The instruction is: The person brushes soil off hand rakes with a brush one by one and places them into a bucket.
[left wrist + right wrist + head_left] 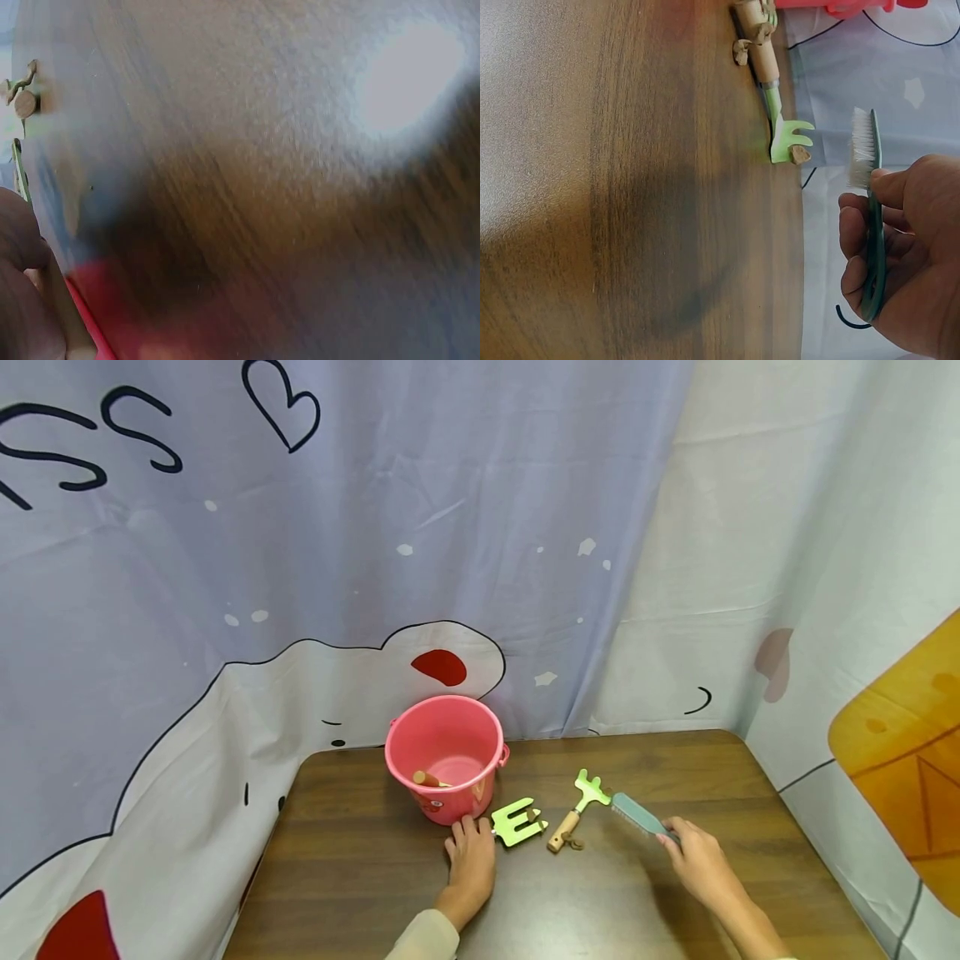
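My left hand (471, 862) grips the handle of a small green garden fork (516, 823) just in front of the pink bucket. Brown lumps cling to the fork's tines, while my fingers mostly hide the handle. In my right hand (699, 860) is a teal brush (636, 812) with white bristles, best seen in the right wrist view, where fingers and thumb wrap its handle (875, 247). Between the hands lies a small green hand rake (591, 790) with a wooden handle, its head close to the brush tip. Brown bits (573, 842) lie beside that handle.
The pink bucket (486, 793) stands at the back of the wooden table (337, 860), with a wooden-handled tool (426, 779) inside. A printed curtain (480, 527) hangs directly behind the table's far edge.
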Demonstrator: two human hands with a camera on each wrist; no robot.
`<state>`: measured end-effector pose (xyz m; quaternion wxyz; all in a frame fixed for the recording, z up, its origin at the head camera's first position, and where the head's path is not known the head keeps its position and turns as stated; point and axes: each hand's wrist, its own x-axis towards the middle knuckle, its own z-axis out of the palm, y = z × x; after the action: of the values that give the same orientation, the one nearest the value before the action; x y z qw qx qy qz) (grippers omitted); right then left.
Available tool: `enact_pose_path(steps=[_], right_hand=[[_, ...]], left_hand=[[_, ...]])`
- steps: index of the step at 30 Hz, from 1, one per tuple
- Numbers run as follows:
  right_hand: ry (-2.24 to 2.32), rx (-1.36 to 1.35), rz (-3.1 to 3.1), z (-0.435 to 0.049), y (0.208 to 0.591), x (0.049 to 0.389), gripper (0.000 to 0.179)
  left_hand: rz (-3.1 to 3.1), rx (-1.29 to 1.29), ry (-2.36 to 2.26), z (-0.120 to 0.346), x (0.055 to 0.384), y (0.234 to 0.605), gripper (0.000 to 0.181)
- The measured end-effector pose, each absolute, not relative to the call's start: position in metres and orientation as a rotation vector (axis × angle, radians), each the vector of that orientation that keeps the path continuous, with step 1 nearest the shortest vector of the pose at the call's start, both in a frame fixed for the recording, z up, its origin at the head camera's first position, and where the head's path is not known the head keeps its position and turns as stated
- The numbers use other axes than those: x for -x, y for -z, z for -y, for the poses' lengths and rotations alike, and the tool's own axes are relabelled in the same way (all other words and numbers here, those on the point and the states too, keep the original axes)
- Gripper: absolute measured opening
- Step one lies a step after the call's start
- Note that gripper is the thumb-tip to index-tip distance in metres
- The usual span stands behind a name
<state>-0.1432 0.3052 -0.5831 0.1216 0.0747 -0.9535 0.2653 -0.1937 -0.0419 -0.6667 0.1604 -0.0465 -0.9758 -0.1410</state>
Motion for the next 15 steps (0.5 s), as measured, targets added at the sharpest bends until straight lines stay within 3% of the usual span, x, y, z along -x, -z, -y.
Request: enact_pose_path(steps=[9,15], right_hand=[[-0.763,-0.220,2.773,-0.303,0.582,0.144,0.019],[-0.750,-0.227,2.744,-0.298,0.579,0.145,0.018]], left_hand=[[2.744,0.279,0.303,0.050,0.188,0.650,0.041],[2.692,0.372,0.219,0.053,0.185,0.636,0.049]])
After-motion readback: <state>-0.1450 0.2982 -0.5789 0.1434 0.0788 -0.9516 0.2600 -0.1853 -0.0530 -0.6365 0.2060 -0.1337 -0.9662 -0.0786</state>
